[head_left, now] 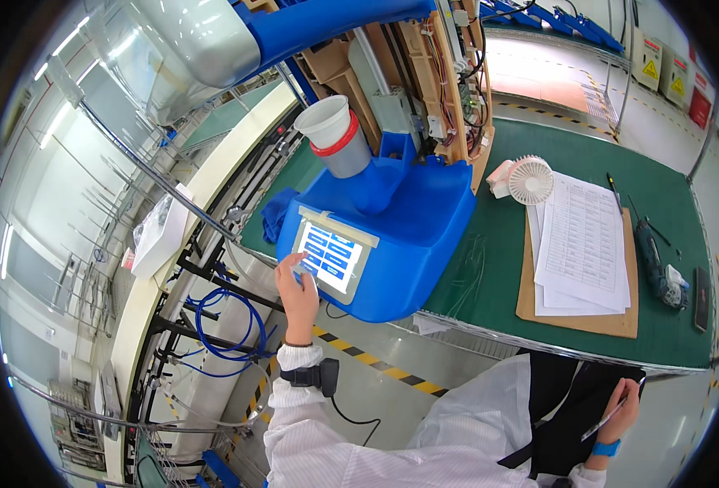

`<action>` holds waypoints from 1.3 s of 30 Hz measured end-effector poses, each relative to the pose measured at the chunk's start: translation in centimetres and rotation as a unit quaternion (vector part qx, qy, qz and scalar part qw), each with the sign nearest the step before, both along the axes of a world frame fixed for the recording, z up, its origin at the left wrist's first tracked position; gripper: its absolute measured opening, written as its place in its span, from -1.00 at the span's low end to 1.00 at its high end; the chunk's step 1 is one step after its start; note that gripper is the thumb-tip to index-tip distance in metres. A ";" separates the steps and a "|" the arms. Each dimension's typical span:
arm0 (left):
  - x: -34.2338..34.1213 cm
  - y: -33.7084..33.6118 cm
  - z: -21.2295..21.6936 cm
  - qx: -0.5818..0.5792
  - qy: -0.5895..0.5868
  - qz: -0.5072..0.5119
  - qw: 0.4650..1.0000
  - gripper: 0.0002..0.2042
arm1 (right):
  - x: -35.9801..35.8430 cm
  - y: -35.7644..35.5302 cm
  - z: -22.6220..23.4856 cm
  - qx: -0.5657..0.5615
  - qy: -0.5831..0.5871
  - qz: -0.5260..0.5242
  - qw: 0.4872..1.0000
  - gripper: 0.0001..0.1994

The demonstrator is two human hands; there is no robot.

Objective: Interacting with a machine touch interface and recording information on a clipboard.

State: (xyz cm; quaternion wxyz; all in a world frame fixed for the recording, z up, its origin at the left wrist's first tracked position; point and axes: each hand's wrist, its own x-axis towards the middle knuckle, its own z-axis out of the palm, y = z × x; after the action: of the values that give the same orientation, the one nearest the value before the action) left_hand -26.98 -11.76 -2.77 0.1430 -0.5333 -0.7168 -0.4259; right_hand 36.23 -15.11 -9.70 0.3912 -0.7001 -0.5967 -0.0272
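Note:
My left hand (296, 294) reaches to the touchscreen (328, 257) on the front of a blue machine (408, 244). Its index finger is stretched out at the screen's left edge, touching or almost touching it; nothing shows plainly in its grasp. Blue buttons fill the white display, and beige tape runs along its top edge. Above the screen, a white cup (324, 122) sits in a grey holder with a red ring (337, 138). Low at the right, beside my dark trousers, my right hand (622, 409) is closed around a slim pen (602, 423).
Right of the machine, the green table (490, 285) bears a small fan (530, 180), printed sheets (583, 244) on a brown board (632, 313), and a power screwdriver (656, 268). Wiring (465, 98) lies exposed on the machine's upper part. A conveyor (144, 325) and coiled blue hose (229, 333) are left.

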 end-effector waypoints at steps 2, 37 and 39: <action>1.4 -0.5 0.3 0.021 -0.049 -0.006 0.999 -0.61 | 0.1 -0.1 0.0 0.003 -0.006 0.001 1.000 -0.90; 4.1 -2.0 -1.2 -0.007 0.056 0.017 0.998 -0.65 | 0.1 0.0 0.1 0.002 0.003 0.006 1.000 -0.91; 4.2 -1.9 -0.8 -0.017 0.068 0.028 0.997 -0.65 | -0.1 0.0 0.3 0.009 -0.003 0.007 1.000 -0.91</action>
State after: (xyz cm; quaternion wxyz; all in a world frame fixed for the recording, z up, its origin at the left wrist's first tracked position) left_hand -22.80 -13.66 -3.55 0.1942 -0.5435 -0.7269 -0.3722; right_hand 36.11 -15.07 -9.43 0.3960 -0.6925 -0.6022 -0.0315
